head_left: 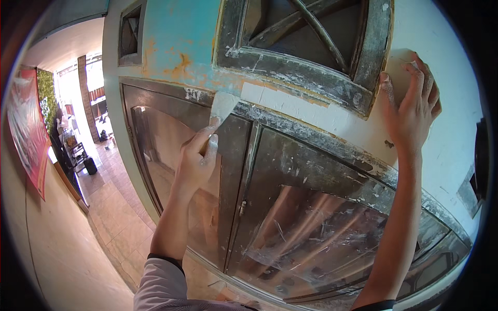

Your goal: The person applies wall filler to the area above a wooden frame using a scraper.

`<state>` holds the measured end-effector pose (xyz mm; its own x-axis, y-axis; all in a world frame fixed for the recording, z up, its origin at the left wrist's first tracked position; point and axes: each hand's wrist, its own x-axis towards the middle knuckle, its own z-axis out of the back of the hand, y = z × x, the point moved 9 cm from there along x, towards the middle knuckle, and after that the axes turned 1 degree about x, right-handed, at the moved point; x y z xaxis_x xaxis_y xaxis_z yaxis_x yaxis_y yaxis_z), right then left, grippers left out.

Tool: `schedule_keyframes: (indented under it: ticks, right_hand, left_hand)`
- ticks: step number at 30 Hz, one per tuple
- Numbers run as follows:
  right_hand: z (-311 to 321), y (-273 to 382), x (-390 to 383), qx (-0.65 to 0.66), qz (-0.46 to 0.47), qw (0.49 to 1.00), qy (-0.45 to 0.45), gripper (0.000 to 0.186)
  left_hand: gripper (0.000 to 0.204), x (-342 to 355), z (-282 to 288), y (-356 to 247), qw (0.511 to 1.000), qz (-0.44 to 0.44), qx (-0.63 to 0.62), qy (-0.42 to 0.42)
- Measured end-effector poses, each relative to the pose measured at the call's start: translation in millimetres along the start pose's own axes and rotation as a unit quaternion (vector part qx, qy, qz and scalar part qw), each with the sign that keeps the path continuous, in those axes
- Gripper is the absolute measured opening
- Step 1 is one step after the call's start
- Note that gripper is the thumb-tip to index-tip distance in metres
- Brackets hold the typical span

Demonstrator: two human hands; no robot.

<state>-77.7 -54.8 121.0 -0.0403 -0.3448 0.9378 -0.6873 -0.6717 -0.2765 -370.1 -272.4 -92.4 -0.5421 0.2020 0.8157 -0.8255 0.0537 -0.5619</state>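
My left hand grips a putty knife, its broad pale blade angled up against the wall just above the top rail of the dark wooden window frame. White powder coats the thumb and fingers. My right hand is raised against the pale wall, right of the upper vent frame; its thumb stands apart from the bent fingers near that frame's edge. White residue marks the right fingertips. Between both frames runs a strip of fresh white filler, below peeling turquoise paint.
Two glazed window panels below carry white smears and specks. A small vent sits at upper left. Leftward, a tiled walkway leads to a bright opening, past a red banner and a dark object on the floor.
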Motion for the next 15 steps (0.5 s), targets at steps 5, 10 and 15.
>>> schedule_keyframes:
  ticks: [5,10,15]
  right_hand:
    - [0.6,2.1,0.7,0.006,0.003,1.000,-0.002,0.046]
    - [-3.3,0.6,-0.7,-0.005,0.004,1.000,0.007,0.046]
    - [-2.3,-1.2,0.2,-0.011,0.008,1.000,-0.001,0.047]
  left_hand:
    - [0.035,-0.5,-1.1,-7.1,0.998,-0.066,0.005,-0.018]
    - [0.035,-2.2,-3.7,-3.1,0.999,-0.043,0.013,-0.013]
    - [0.035,-1.1,-7.7,-0.7,1.000,-0.026,0.014,0.000]
